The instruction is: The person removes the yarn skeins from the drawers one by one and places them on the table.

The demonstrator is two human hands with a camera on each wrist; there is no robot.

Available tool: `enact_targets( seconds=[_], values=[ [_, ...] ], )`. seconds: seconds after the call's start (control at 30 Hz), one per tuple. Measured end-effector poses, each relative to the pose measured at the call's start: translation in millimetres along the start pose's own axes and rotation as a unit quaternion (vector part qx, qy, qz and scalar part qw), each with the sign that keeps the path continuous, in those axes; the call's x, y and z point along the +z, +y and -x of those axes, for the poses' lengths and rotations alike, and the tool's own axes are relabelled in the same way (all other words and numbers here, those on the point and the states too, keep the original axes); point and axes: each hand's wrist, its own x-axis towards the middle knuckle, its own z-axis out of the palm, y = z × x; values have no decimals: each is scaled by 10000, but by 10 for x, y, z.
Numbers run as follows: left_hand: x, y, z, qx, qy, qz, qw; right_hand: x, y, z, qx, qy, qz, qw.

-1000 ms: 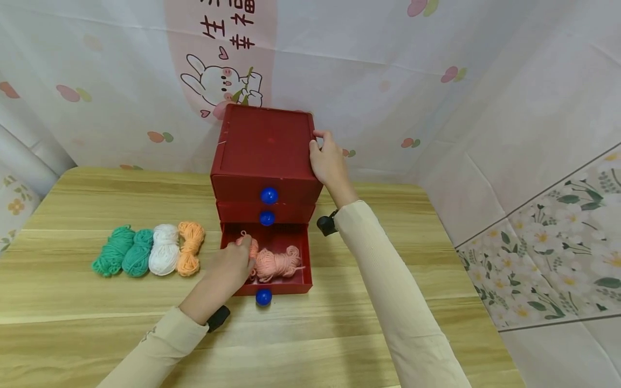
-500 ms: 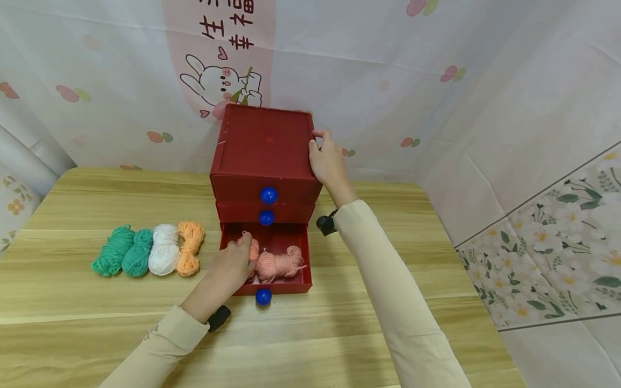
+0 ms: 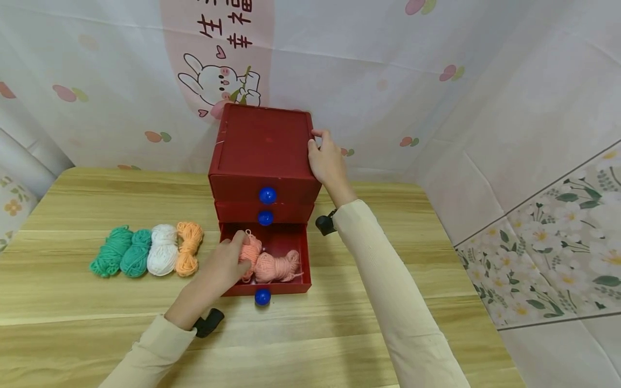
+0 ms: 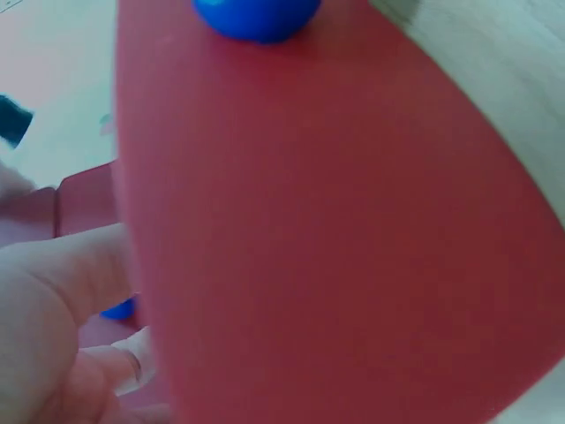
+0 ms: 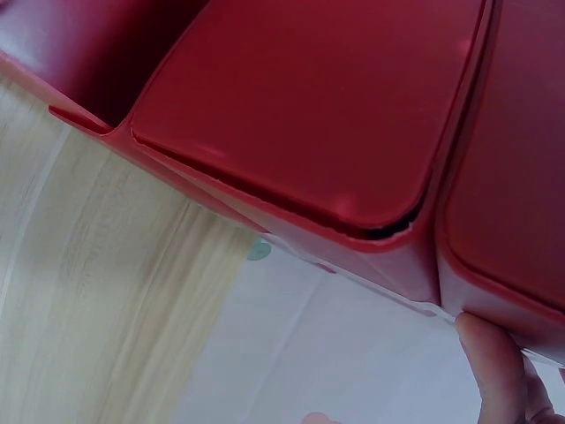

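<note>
On the table stands a red drawer cabinet [image 3: 267, 143] with blue round knobs, its bottom drawer [image 3: 303, 280] pulled out. Two pink yarn skeins lie in that drawer: the left skein [image 3: 251, 250] partly behind my left hand [image 3: 224, 264], the right skein [image 3: 276, 268] in full view. My left hand is over the drawer's left side, thumb and index finger spread at the left skein. The drawer's front [image 4: 335, 203] hides its fingertips in the left wrist view. My right hand [image 3: 328, 161] rests against the cabinet's upper right edge, thumb tip [image 5: 481, 340] touching its side.
Left of the cabinet, a row of skeins lies on the wooden table [image 3: 121, 312]: two green skeins [image 3: 112, 252], a white skein [image 3: 163, 250] and an orange skein [image 3: 189, 249]. A patterned curtain [image 3: 368, 81] hangs close behind the cabinet.
My left hand has drawn back slightly to the left, and more of the left pink skein shows. The right pink skein has shifted slightly. My right hand stays at the cabinet.
</note>
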Motion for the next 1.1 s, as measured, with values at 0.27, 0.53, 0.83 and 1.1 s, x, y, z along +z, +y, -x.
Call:
enact_targets(
  seconds=[0.27, 0.53, 0.83, 1.1],
  values=[
    [-176, -23, 94, 151, 28, 584, 9982, -1, -1, 2, -4, 20, 39, 10000],
    [-329, -100, 205, 183, 44, 992, 9949, 0, -3, -9, 59, -5, -3, 10000],
    [-470, -226, 306, 14, 244, 1108, 9935, 1, -1, -10, 41, -17, -32, 10000],
    [-603, -388, 398, -6, 454, 950, 9944, 3, -4, -4, 27, -10, 0, 10000]
  ],
)
